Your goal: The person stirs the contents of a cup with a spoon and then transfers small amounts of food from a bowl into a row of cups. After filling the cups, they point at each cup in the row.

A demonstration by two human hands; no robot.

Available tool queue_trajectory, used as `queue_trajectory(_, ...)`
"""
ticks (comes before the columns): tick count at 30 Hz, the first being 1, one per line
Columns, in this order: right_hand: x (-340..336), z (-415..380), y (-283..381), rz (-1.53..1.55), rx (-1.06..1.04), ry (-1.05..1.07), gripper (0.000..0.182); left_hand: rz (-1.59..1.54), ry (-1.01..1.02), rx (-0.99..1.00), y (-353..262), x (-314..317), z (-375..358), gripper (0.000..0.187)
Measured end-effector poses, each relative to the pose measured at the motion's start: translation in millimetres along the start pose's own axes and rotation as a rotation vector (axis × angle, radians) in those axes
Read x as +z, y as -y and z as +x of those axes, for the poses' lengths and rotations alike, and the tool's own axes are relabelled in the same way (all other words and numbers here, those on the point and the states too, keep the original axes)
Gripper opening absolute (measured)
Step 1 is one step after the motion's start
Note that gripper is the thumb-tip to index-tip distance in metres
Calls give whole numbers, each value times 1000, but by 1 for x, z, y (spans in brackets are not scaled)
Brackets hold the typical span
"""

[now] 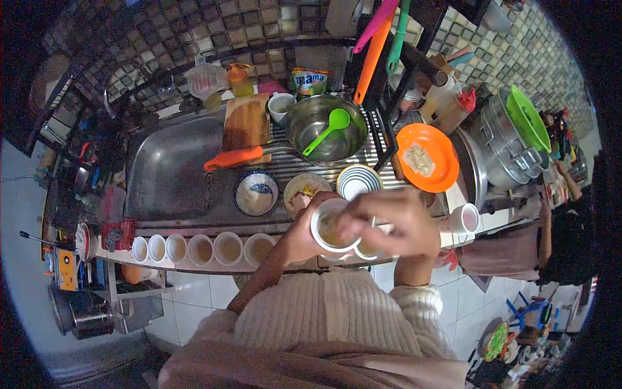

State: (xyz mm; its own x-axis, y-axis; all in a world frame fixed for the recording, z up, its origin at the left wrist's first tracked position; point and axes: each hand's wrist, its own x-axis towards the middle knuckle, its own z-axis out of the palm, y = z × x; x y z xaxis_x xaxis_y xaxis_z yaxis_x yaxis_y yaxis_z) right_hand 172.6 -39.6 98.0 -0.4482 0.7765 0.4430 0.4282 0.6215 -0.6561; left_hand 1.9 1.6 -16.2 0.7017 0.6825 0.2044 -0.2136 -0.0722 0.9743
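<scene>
My left hand [304, 233] is wrapped round a white cup [324, 235] with a yellowish-brown liquid inside. Over the cup's mouth is my right hand [398, 220], its fingers bent and smeared by motion; whether they hold anything does not show. Behind the cup stand a striped bowl [359, 183], a plate with food bits [303, 188] and a blue-and-white bowl [256, 193] with pale contents. Another white cup [367, 250] is partly hidden beneath my right hand. Several filled cups [228, 248] line the counter's front edge to my left.
A metal pan [298, 133] with a green ladle [335, 120] rests on the ribbed drainer, its orange handle pointing left. The sink [172, 168] lies left. An orange plate [447, 162] with pale food and a cup [464, 219] on its side are right. Another person [505, 249] stands right.
</scene>
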Motion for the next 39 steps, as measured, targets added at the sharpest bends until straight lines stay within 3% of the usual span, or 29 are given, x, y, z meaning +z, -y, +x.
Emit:
queue_trajectory(1,-1,-2,2,62,-90,157,15,3,1,3,4,-3,0,78)
queue_trajectory(3,1,-6,2,174,-152,190,17,-1,9,59,7,-7,0,79)
queue_trajectory(6,2,-9,3,-101,73,-89,11,6,23,32,3,-5,0,80)
queue_trajectory(7,3,-7,1,-102,76,-92,11,85,26,41,1,-4,1,80)
queue_trajectory(9,2,-3,-4,-29,-114,-56,11,21,-2,10,0,-2,1,79)
queue_trajectory(10,0,-4,1,-11,-156,70,12,2,3,-3,0,-3,1,78)
queue_trajectory(15,-1,-9,3,-72,23,-75,10,123,-28,89,-3,-1,1,76)
queue_trajectory(19,-3,-7,-2,-1,-165,14,12,93,-61,78,-5,-3,1,76)
queue_trajectory(21,-10,-11,1,-30,-45,81,11,125,-54,35,-2,-3,-2,76)
queue_trajectory(22,-11,-6,8,-53,11,-6,11,110,-38,53,-3,-2,-1,76)
queue_trajectory(25,-3,-8,-3,-53,-8,-46,11,120,-89,86,-1,0,0,76)
queue_trajectory(29,-8,-17,-2,-37,-106,74,13,159,-72,82,-10,-4,3,75)
queue_trajectory(33,-7,-11,3,-205,120,-131,11,197,-51,71,-8,-2,4,74)
queue_trajectory(35,-7,-13,-1,-146,52,-120,11,231,-67,95,-11,-2,5,74)
queue_trajectory(37,-10,-14,3,-34,-127,40,11,243,-77,92,-14,-4,6,74)
queue_trajectory(39,-9,-17,0,-17,-89,49,11,187,-67,64,-11,-3,2,74)
